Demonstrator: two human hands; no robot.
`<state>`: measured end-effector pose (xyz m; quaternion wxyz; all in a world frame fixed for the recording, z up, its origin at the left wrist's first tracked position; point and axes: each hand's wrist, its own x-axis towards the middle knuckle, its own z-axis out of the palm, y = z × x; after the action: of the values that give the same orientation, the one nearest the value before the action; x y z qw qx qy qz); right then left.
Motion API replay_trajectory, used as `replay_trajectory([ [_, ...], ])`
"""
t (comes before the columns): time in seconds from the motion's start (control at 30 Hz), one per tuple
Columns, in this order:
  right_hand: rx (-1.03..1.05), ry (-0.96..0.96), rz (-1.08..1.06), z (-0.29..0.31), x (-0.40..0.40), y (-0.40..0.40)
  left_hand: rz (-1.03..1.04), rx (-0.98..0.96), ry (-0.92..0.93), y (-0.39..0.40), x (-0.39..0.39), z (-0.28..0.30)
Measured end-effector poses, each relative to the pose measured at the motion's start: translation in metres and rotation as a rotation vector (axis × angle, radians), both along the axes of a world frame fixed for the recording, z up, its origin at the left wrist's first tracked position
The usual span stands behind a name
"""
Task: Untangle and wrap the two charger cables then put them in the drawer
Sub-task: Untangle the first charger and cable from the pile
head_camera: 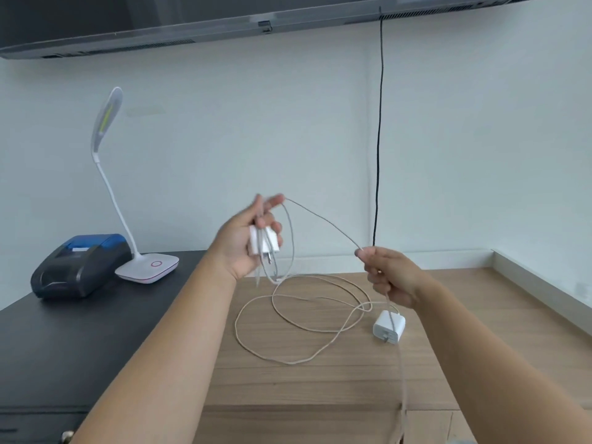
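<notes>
Overhead, left hand [248, 241] clutching white charger plug [264, 243], right hand [389, 272] pinching its cable [323, 221], taut, slanting down rightward

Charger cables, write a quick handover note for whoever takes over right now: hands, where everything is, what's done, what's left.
Left hand: holds one white charger plug with a few loops of its cable gathered against it.
Right hand: fingers pinch the same cable's free length, stretched up to the left hand.
Second charger plug lies on the wooden top, its cable in loose loops beside it.
Done: first cable partly wrapped.
Left: finish that wrap, wrap the second cable, put both in the drawer. No open drawer is in view.
</notes>
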<state>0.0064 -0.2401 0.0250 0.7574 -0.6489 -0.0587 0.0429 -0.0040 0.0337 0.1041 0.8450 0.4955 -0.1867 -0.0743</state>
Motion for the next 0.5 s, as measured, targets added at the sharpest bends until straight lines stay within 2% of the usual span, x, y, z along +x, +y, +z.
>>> replay_trajectory([
  [0.07,0.113,0.058,-0.056,-0.023,0.0,-0.004,0.128,-0.171,-0.004,0.012,0.005,0.01],
  [0.13,0.098,0.076,-0.142,-0.043,-0.003,-0.004,0.3,-0.347,0.01,0.024,0.009,0.02],
  [0.2,-0.087,0.059,-0.214,-0.054,-0.007,0.002,0.452,-0.494,0.014,0.033,0.01,0.028],
  [0.27,-0.308,0.026,-0.179,-0.057,-0.014,0.012,0.552,-0.502,-0.006,0.037,0.011,0.032],
  [0.37,-0.566,-0.018,0.037,-0.043,-0.029,0.034,0.602,-0.225,-0.083,0.027,0.01,0.027],
  [0.43,-0.694,-0.137,0.108,-0.024,-0.036,0.051,0.558,0.128,-0.138,0.014,0.007,0.014],
  [0.5,-0.683,-0.249,0.099,-0.002,-0.042,0.067,0.442,0.454,-0.16,0.0,0.005,-0.007],
])
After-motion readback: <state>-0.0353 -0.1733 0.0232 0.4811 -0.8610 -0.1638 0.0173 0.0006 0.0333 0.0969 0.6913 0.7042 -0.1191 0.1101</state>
